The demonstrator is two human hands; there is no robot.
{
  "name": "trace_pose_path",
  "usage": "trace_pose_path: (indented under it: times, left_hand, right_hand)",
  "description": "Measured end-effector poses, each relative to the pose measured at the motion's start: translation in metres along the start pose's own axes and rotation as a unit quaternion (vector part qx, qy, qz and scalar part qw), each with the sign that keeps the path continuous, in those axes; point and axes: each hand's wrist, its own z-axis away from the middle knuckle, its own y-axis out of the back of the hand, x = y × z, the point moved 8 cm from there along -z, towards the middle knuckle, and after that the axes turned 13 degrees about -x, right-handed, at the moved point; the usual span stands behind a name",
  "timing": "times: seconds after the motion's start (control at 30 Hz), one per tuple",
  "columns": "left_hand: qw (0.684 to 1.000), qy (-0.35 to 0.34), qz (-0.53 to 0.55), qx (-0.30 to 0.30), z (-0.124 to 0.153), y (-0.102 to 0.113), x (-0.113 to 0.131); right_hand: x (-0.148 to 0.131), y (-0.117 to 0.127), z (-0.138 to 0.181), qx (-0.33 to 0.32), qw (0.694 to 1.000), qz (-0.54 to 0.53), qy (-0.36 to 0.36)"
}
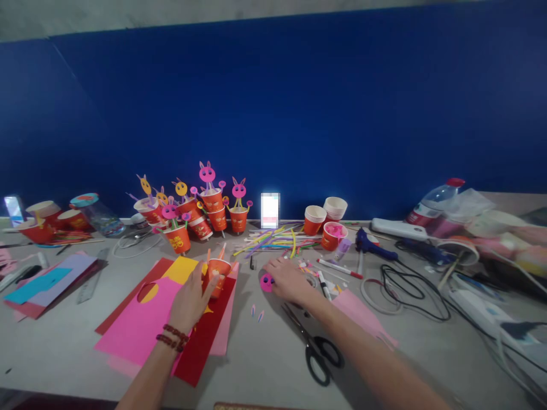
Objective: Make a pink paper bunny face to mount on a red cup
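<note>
My left hand [190, 302], with beaded bracelets at the wrist, curls round the left side of a red paper cup [217, 278] with orange strips rising from its rim. Beneath that hand lie pink [141, 324], yellow and red sheets of paper; the pink one has a round hole. My right hand [288, 279] is closed at the edge of a pink paper disc [266, 282] with two eyes, its fingertips partly hidden. Two small ear-shaped paper pieces [257, 312] lie below the disc. Black-handled scissors [318, 356] rest under my right forearm.
Finished cup figures [207, 199] stand at the back left. Coloured pipe cleaners [273, 242] lie in the middle, before a lit phone [270, 210]. Stacked paper cups [315, 221], a blue glue gun [376, 247], tangled cables [421, 290] and a bottle [436, 202] occupy the right.
</note>
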Motion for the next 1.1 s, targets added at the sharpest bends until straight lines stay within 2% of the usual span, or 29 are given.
trace_pose_path:
  times: [0.13, 0.23, 0.43, 0.53, 0.63, 0.7, 0.77, 0.83, 1.0, 1.1]
  left_hand:
    - [0.993, -0.06, -0.003, 0.101, 0.005, 0.017, 0.008]
    - [0.98, -0.113, 0.008, 0.162, 0.016, 0.032, 0.027]
    - [0.963, -0.198, 0.098, 0.155, 0.041, 0.043, 0.071]
    - [0.953, -0.223, 0.179, 0.101, 0.048, 0.035, 0.086]
    - [0.934, -0.199, 0.296, 0.002, 0.047, 0.013, 0.096]
    - [0.901, -0.152, 0.399, -0.08, 0.044, -0.009, 0.1]
    - [0.852, -0.117, 0.485, -0.158, 0.043, -0.03, 0.107]
    - [0.812, -0.105, 0.536, -0.207, 0.044, -0.043, 0.116]
    - [0.747, -0.082, 0.613, -0.244, 0.046, -0.063, 0.127]
    - [0.746, -0.1, 0.627, -0.203, 0.046, -0.063, 0.126]
  right_hand:
    - [-0.001, -0.003, -0.005, -0.006, 1.0, 0.004, 0.02]
    - [0.0, -0.002, -0.005, -0.008, 1.0, -0.003, 0.023]
    - [0.005, 0.005, -0.002, 0.007, 0.998, -0.055, 0.04]
    - [0.006, 0.011, 0.008, 0.013, 0.993, -0.101, 0.062]
    - [0.0, 0.017, 0.025, 0.021, 0.981, -0.159, 0.105]
    - [-0.006, 0.023, 0.037, 0.045, 0.954, -0.253, 0.151]
    - [-0.01, 0.027, 0.049, 0.08, 0.912, -0.356, 0.188]
    - [-0.012, 0.029, 0.058, 0.111, 0.885, -0.408, 0.193]
    - [-0.016, 0.034, 0.068, 0.159, 0.872, -0.419, 0.197]
    - [-0.02, 0.038, 0.071, 0.163, 0.872, -0.4, 0.229]
